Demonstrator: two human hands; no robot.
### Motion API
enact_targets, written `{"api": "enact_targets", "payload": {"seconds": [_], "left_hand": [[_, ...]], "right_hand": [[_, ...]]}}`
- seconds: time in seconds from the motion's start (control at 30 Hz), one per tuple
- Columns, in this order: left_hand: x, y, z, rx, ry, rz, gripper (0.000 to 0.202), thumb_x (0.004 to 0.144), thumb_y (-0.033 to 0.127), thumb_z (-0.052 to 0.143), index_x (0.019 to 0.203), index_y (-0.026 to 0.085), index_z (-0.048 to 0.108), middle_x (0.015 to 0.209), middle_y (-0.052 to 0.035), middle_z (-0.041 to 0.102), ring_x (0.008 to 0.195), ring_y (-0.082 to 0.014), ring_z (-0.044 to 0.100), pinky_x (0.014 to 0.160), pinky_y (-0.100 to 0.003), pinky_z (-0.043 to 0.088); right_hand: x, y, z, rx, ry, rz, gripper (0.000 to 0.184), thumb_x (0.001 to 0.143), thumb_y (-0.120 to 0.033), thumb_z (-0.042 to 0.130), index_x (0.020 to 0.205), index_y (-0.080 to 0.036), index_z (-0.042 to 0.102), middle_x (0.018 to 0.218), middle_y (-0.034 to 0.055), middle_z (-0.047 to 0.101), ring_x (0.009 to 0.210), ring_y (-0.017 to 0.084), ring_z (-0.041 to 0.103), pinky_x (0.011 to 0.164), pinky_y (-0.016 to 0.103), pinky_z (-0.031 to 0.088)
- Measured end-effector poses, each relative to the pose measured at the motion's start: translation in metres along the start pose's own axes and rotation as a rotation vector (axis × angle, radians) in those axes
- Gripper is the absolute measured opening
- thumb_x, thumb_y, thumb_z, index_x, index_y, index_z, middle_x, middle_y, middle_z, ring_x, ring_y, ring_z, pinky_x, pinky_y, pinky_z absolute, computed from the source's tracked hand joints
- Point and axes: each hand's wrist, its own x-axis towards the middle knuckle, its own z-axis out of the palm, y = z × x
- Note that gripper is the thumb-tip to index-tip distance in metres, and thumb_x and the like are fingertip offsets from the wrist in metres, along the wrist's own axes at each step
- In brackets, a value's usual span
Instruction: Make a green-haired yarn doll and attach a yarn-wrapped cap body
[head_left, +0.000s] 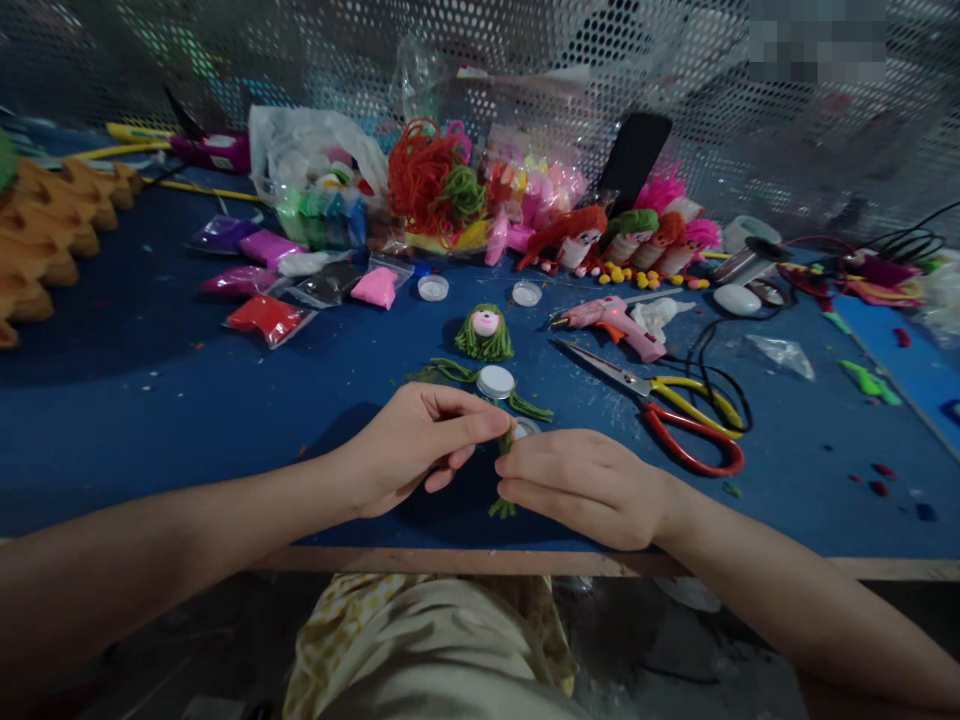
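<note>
Close to the table's front edge, my left hand (442,435) and my right hand (581,485) meet, both pinching a short bundle of green yarn (504,508). Its frayed lower end hangs out below my right fingers; the middle is hidden by them. Just beyond my fingertips lies a white round cap (496,381), with green yarn strands (531,406) sticking out on either side. Another pale cap (526,428) is partly covered by my right hand. Farther back sits a small doll head (486,322) with a pink face and green yarn hair.
Scissors (649,390) with red and yellow handles lie right of my hands, below a pink glue gun (611,322). Colored clay packets (270,318) are at left. Finished-looking yarn dolls (574,240) and orange yarn (424,175) line the back. An egg tray (60,220) stands far left.
</note>
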Motion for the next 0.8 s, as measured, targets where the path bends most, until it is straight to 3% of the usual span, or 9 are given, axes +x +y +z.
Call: {"api": "enact_targets", "payload": {"seconds": [0.1,0.17,0.3,0.4,0.57,0.8], "left_hand": [[0.000,-0.001,-0.001,0.053,-0.025,0.043,0.020,0.076,0.035,0.085,0.074,0.017,0.078,0.041,0.0072,0.048,0.034,-0.0021,0.033,0.030,-0.013,0.026],[0.001,-0.003,-0.003,0.105,-0.032,0.090,0.021,0.079,0.036,0.082,0.075,0.016,0.077,0.043,0.0063,0.050,0.034,-0.0025,0.036,0.031,-0.013,0.028],[0.002,-0.005,-0.008,0.182,-0.048,0.137,0.021,0.080,0.035,0.082,0.075,0.015,0.076,0.046,0.0052,0.052,0.034,-0.0033,0.039,0.033,-0.014,0.032],[0.002,-0.005,-0.009,0.228,-0.068,0.147,0.022,0.080,0.035,0.081,0.075,0.015,0.077,0.047,0.0043,0.051,0.035,-0.0040,0.041,0.034,-0.015,0.033],[0.003,-0.004,-0.011,0.281,-0.102,0.161,0.023,0.081,0.036,0.080,0.076,0.014,0.078,0.051,0.0029,0.053,0.036,-0.0042,0.043,0.035,-0.016,0.035],[0.006,-0.002,-0.012,0.296,-0.160,0.119,0.019,0.075,0.031,0.084,0.068,0.015,0.077,0.047,0.0044,0.052,0.036,-0.0038,0.041,0.034,-0.014,0.035]], "right_hand": [[0.004,-0.001,-0.001,0.004,0.027,0.022,0.021,0.098,-0.017,0.058,0.113,-0.023,0.071,0.099,0.0041,0.080,0.091,0.015,0.076,0.084,0.028,0.062],[0.005,-0.003,-0.002,0.032,0.096,0.087,0.021,0.094,-0.022,0.067,0.115,-0.026,0.071,0.098,0.0042,0.079,0.089,0.016,0.075,0.082,0.029,0.062],[0.006,-0.004,-0.001,0.149,0.299,0.353,0.023,0.091,-0.018,0.071,0.113,-0.023,0.072,0.091,0.0070,0.077,0.085,0.017,0.072,0.077,0.033,0.060],[0.005,-0.002,0.002,0.287,0.371,0.498,0.017,0.088,-0.014,0.074,0.102,-0.023,0.076,0.085,0.0046,0.077,0.080,0.016,0.070,0.074,0.033,0.057],[0.003,0.002,0.007,0.463,0.372,0.635,0.010,0.086,-0.016,0.077,0.093,-0.023,0.078,0.083,0.0025,0.077,0.077,0.015,0.069,0.074,0.032,0.055],[0.005,0.001,0.005,0.546,0.298,0.654,0.014,0.087,-0.017,0.077,0.098,-0.024,0.080,0.086,0.0029,0.078,0.079,0.014,0.069,0.072,0.029,0.056]]}}
